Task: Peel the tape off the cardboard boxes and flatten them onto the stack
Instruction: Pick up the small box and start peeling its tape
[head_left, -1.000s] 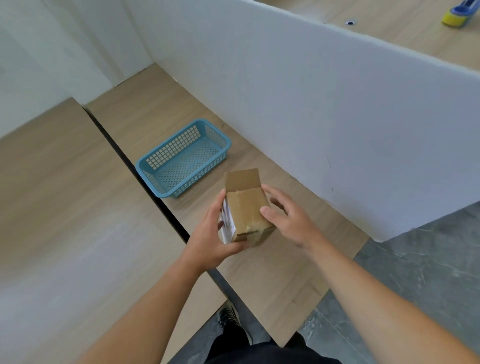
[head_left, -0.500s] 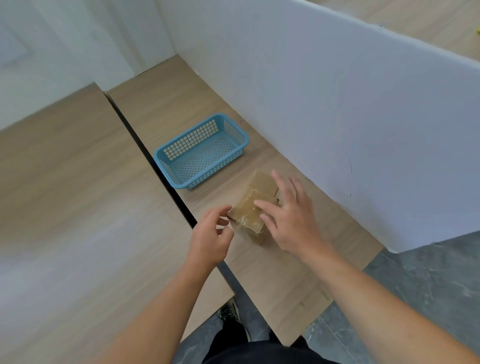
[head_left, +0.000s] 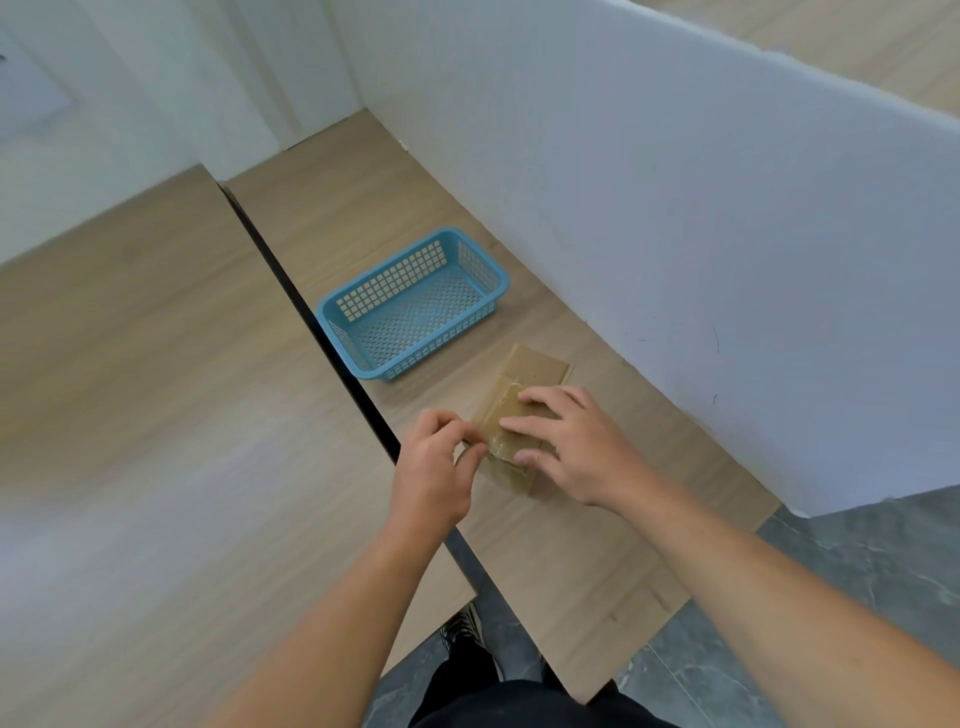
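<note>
Pinches, between thumb and forefinger of the left hand (head_left: 436, 462), at the end of the clear tape (head_left: 501, 451) on the near-left corner of the cardboard box (head_left: 537, 366), with the other fingers curled in behind. Cannot tell whether the end is lifted free or only picked at. Presses down just right of that pinch with the right hand (head_left: 576, 447), fingers (head_left: 524, 423) straight and spread across the top face, thumb laid beside the taped seam. Judged as an anchor, to keep so light a box from sliding or rising toward the pull. Keeps the box low and squat on the wooden table (head_left: 571, 551), far flap open and pointing away from the pinch, so probably part-way to flat with this seam left to free. Calls next for a slow, shallow pull along the seam, away from the pressing palm, to spare the tape a snap and the card a torn skin. Shows, beyond the pinch and a little left, a blue plastic basket (head_left: 410, 306), near the box but apart from it. Shows, right of and beyond both hands, a white partition panel (head_left: 675, 208); directly left, a dark gap (head_left: 311, 312) and a second tabletop (head_left: 130, 364). Shows no stack of flattened boxes anywhere.
</note>
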